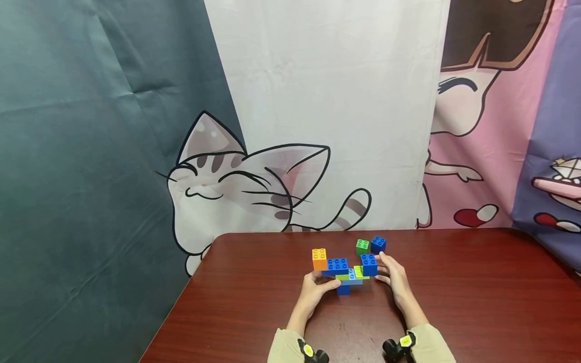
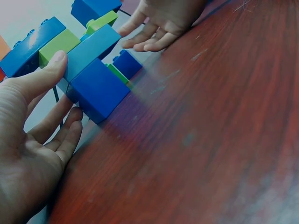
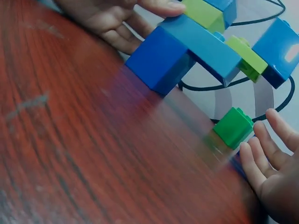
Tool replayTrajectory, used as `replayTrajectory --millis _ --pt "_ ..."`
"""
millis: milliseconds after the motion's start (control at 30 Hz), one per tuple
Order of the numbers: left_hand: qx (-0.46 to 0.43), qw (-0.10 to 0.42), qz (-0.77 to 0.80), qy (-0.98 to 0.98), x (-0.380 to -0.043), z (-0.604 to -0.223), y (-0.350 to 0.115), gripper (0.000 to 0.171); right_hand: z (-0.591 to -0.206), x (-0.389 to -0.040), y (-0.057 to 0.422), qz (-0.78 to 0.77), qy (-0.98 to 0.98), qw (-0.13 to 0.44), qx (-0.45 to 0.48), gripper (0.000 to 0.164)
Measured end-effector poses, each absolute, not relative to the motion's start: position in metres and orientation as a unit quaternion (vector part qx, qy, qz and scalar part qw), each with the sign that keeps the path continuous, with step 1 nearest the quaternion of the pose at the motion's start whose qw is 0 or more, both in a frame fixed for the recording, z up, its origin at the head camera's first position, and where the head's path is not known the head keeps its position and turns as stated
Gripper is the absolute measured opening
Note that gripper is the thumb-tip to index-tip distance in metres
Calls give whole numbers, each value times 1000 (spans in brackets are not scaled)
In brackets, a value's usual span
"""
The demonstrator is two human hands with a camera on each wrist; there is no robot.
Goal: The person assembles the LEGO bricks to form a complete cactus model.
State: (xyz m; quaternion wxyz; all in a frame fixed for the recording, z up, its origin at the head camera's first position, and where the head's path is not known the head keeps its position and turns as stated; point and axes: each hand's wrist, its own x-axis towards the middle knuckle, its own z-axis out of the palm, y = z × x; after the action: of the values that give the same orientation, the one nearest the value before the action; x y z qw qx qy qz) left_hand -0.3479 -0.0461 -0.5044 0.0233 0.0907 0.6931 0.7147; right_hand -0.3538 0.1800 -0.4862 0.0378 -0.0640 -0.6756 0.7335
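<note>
A toy brick structure point(image 1: 337, 266) stands on a blue base brick point(image 2: 100, 88). Above the base sits a light blue brick point(image 3: 202, 45), with lime bricks on it. Blue bricks branch to both sides, and an orange brick point(image 1: 319, 259) tops the left end. My left hand point(image 1: 312, 292) grips the structure, thumb on its near side by the left lime brick point(image 3: 203, 15) and fingers behind. Close to the right-hand blue brick point(image 1: 369, 264), my right hand point(image 1: 397, 280) is held with fingers extended; in the right wrist view it is apart from the structure.
Behind the structure, a loose green brick point(image 1: 362, 246) and a loose blue brick point(image 1: 379, 244) stand on the dark red wooden table point(image 1: 236, 302). A cloth backdrop with cartoon figures point(image 1: 327, 101) hangs beyond the table's far edge.
</note>
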Motion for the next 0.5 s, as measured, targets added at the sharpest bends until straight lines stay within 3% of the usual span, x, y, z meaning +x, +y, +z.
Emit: replayTrajectory --millis 100,300,500 --pt "95 25 713 694 -348 -505 -46 33 -490 -356 182 727 -680 59 -75 23" --pt "96 31 709 698 -349 -503 -47 35 -497 -361 182 681 -711 130 -120 40" --pt "108 37 703 702 -346 -505 -48 37 -503 -368 187 641 -740 158 -127 43"
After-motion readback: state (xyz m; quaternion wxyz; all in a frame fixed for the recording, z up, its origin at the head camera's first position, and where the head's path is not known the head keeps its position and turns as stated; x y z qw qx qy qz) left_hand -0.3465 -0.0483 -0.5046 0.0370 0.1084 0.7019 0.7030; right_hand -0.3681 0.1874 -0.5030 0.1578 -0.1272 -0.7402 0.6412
